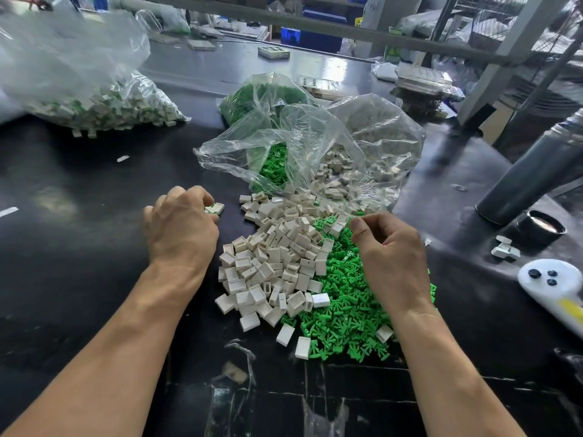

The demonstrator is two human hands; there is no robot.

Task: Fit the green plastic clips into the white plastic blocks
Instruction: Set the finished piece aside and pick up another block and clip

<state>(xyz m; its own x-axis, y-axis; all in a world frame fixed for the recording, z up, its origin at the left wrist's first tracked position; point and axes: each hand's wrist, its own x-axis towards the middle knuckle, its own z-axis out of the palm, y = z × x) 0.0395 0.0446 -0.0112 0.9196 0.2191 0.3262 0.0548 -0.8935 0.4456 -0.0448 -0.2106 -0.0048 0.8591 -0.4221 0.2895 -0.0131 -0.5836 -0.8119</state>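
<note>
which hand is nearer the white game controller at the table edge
Right. The right hand hovers over the green clips, with the white controller off to its right. The left hand, gripping a white block, lies far across the piles.

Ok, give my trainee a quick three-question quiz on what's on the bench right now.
1. True or false: the left hand holds a white plastic block with a green clip in it.
2. Which loose pile lies nearer the right hand: A) the white plastic blocks B) the green plastic clips?
3. Fill in: the large clear plastic bag at far left holds ____ blocks.

Key: 1 true; 2 B; 3 assembled white-and-green.
</note>
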